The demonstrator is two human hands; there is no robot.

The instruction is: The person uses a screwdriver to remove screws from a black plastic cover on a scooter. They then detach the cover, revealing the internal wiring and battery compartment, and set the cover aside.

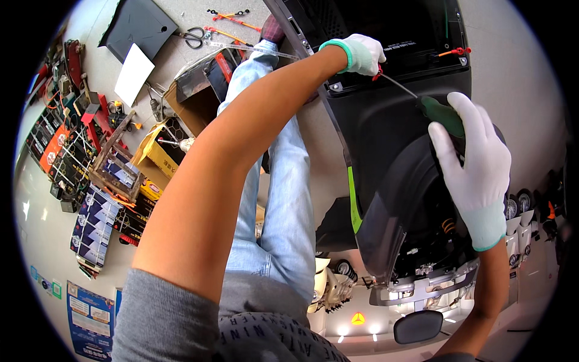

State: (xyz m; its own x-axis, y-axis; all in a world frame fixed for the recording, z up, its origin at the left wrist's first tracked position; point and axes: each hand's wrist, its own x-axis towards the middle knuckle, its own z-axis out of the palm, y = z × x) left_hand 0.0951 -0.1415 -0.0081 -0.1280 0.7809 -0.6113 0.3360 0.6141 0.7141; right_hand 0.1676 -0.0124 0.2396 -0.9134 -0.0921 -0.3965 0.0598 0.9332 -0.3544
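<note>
Against the black scooter body panel (386, 139), the gloved right hand (473, 163) gripped one green-handled screwdriver (443, 113); farther up, at the panel's top edge, the gloved left hand (362, 53) pinched its shaft tip. Beyond, one pair of scissors (194, 37) lay on open floor.

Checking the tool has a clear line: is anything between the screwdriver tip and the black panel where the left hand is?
Nothing visible: the green-handled screwdriver in the right hand runs unobstructed to the left hand on the black plastic scooter panel.
</note>
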